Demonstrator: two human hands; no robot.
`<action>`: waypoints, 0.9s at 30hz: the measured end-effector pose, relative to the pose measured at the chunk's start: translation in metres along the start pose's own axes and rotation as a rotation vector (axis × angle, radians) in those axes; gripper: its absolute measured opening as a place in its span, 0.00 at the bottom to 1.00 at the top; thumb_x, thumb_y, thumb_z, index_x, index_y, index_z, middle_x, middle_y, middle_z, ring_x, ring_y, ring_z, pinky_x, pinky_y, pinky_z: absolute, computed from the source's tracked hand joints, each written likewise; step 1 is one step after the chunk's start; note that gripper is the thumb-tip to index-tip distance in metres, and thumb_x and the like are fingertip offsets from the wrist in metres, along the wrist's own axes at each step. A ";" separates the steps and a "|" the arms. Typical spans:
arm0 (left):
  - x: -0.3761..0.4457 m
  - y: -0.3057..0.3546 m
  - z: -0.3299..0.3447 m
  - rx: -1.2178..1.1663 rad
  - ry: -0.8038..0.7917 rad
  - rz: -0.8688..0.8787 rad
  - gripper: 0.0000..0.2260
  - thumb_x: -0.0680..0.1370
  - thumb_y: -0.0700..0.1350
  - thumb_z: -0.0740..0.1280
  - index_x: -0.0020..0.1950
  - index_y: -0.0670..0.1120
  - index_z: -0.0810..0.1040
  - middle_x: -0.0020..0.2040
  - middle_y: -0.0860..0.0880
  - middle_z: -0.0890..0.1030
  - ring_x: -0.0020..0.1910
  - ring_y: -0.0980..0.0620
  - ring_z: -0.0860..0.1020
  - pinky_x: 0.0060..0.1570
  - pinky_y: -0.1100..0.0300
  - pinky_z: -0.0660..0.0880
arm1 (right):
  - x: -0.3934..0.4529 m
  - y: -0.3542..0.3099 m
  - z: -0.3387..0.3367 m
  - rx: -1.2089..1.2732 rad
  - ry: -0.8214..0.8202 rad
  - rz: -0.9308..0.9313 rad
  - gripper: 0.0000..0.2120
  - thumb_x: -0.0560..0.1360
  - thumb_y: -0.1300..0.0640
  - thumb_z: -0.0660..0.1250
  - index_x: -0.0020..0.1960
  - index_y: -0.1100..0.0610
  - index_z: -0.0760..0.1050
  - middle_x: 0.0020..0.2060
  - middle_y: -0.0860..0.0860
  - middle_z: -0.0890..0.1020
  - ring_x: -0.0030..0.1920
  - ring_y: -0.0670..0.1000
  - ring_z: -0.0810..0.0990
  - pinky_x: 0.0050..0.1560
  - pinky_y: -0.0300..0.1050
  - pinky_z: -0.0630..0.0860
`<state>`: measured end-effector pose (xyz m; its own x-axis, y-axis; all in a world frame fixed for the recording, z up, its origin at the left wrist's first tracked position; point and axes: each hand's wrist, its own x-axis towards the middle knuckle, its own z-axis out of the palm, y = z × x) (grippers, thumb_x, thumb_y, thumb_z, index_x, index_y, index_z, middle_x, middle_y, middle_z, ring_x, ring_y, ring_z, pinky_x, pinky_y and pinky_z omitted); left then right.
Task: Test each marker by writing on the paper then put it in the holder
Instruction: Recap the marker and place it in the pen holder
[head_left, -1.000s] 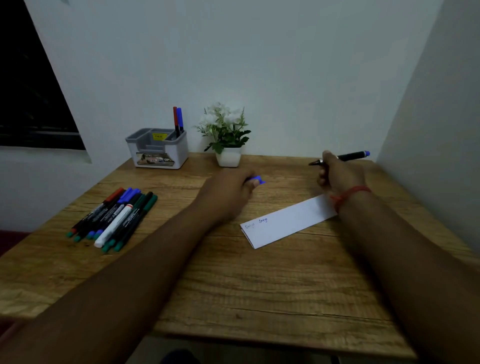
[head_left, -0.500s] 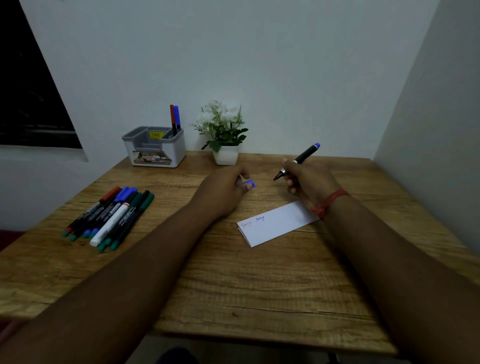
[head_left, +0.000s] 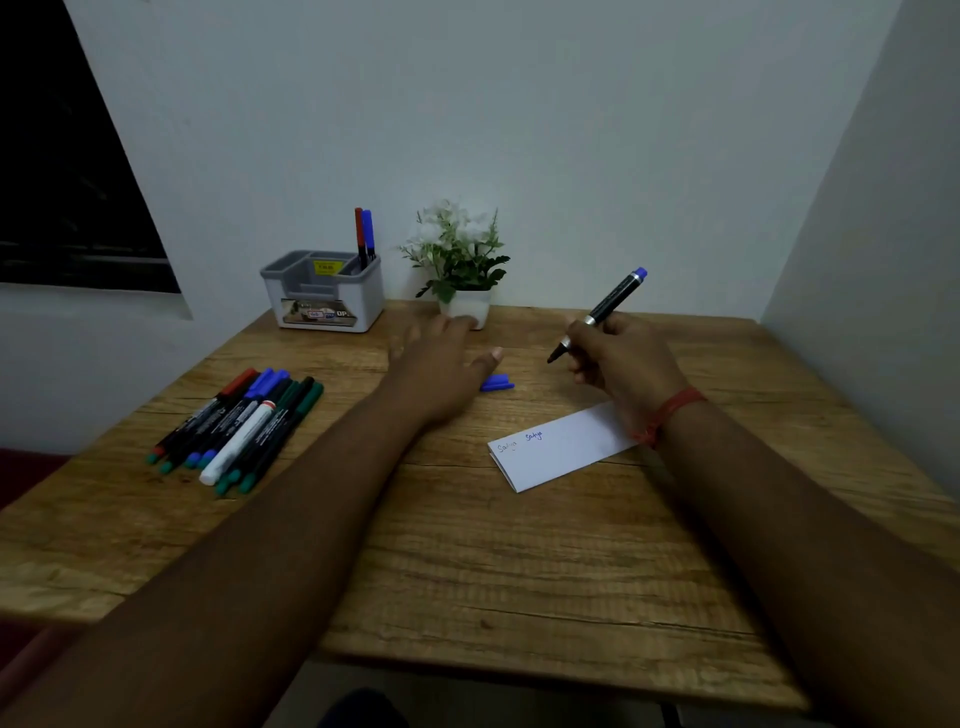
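While your right hand (head_left: 618, 358) grips the uncapped blue marker (head_left: 597, 317) with its tip raised off the wooden table (head_left: 467, 561), bring that tip down onto the bare stretch of the paper (head_left: 558, 449) past the two written words, and steady the sheet with your left hand (head_left: 441, 364), which hovers with fingers spread, holding nothing. Mind the waiting markers (head_left: 239, 426) at left, the holder (head_left: 324, 293) with two pens and the plant (head_left: 460, 260) at the back, and the loose blue cap (head_left: 497, 383) beside your left hand.

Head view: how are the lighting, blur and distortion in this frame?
Head view: dim, even light with a bluish cast on the wall; left hand motion-blurred at the fingers; right hand and its uncapped marker fairly sharp; writing on the paper too soft to read reliably; wide-angle stretch bends the table edges.
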<state>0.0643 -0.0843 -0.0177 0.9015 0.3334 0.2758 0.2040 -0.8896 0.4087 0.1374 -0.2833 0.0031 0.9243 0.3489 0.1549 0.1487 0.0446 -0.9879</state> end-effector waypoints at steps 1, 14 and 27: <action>-0.001 -0.003 -0.004 0.038 -0.042 -0.007 0.32 0.78 0.68 0.56 0.79 0.56 0.57 0.80 0.48 0.57 0.79 0.42 0.53 0.75 0.36 0.48 | -0.002 -0.002 0.001 0.002 0.001 -0.028 0.05 0.79 0.58 0.70 0.48 0.59 0.77 0.40 0.54 0.82 0.35 0.49 0.79 0.35 0.41 0.80; -0.016 0.003 -0.017 0.249 -0.407 0.073 0.49 0.69 0.79 0.56 0.79 0.59 0.33 0.80 0.51 0.31 0.77 0.42 0.29 0.72 0.30 0.37 | -0.057 -0.007 -0.004 -0.327 -0.157 -0.060 0.04 0.72 0.64 0.72 0.46 0.61 0.78 0.39 0.52 0.83 0.40 0.49 0.82 0.50 0.49 0.78; -0.014 0.006 -0.012 0.349 -0.521 0.062 0.53 0.65 0.81 0.57 0.78 0.60 0.32 0.78 0.51 0.29 0.76 0.40 0.29 0.72 0.29 0.37 | -0.067 0.003 -0.013 -0.404 -0.119 -0.082 0.02 0.73 0.66 0.70 0.45 0.64 0.79 0.39 0.55 0.86 0.38 0.42 0.83 0.42 0.43 0.78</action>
<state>0.0485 -0.0900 -0.0084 0.9654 0.1601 -0.2056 0.1782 -0.9813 0.0730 0.0801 -0.3188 -0.0098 0.8601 0.4664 0.2067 0.3673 -0.2850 -0.8853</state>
